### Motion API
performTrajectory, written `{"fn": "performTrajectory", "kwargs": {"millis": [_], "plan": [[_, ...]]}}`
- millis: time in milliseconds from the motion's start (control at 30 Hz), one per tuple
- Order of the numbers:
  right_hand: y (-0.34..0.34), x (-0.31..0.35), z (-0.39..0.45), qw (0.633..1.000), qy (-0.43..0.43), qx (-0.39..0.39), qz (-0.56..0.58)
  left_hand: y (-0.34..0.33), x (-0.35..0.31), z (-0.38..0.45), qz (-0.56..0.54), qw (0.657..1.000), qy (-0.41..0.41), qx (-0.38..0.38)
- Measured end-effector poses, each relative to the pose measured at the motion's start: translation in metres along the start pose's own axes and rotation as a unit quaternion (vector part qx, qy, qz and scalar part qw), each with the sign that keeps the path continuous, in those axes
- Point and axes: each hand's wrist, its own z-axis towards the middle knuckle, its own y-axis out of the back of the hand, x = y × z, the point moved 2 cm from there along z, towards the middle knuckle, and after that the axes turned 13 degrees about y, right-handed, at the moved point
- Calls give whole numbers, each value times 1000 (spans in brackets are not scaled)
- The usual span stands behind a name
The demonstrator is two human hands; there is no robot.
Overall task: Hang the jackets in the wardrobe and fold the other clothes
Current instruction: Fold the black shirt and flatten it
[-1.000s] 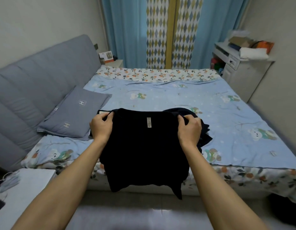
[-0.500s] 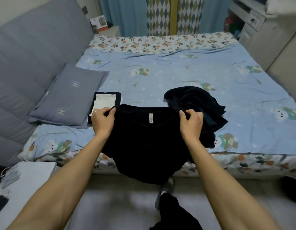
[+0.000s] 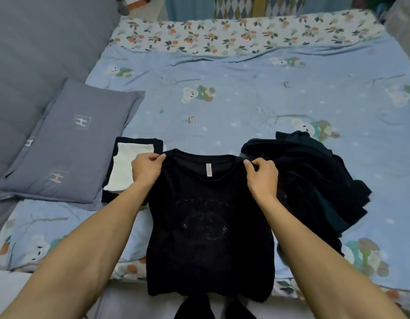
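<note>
Black knit fabric is pinched at both shoulders of the T-shirt (image 3: 208,226): the left hand (image 3: 147,169) grips the left shoulder seam between thumb and curled fingers, the right hand (image 3: 262,177) does the same at the right shoulder, and the neckline with its pale label sits stretched between them; the body of the shirt lies flat over the near part of the bed (image 3: 245,107), sleeves apparently tucked under, and its hem hangs past the mattress edge; just beside the left hand lies a folded stack (image 3: 128,166), white cloth on a dark piece, and touching the right shoulder of the shirt is an unfolded heap of dark clothes (image 3: 314,180); a grey pillow (image 3: 73,143) rests further left against the headboard. Judging from this, the shirt is laid out for its next fold. The overhanging hem could drag the shirt towards the floor once the grip loosens; a fold made without drawing the hem up first would likely come out crooked; the right hand could also catch a piece of the heap and pull it along, since the two dark cloths are hard to tell apart.
</note>
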Motion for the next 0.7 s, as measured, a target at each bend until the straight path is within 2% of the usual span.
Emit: {"fn": "performTrajectory", "kwargs": {"millis": [167,233,300,400,533,700], "plan": [[-52,-27,65,1000,-20,-6,4,-64,7,80,-4,999,28,35],[-69,-39,82,999,-27,31,5,-84,13,101,1,996,39,76],[-81,-52,84,993,-62,96,-8,-105,23,110,52,987,31,148],[-70,-77,68,984,-111,133,-46,-132,26,101,98,969,1,225],[-33,-99,38,974,-144,157,-76,-160,7,59,79,956,-23,281],[-7,-135,19,953,-56,210,-210,-223,-26,-14,42,923,-23,382]]}}
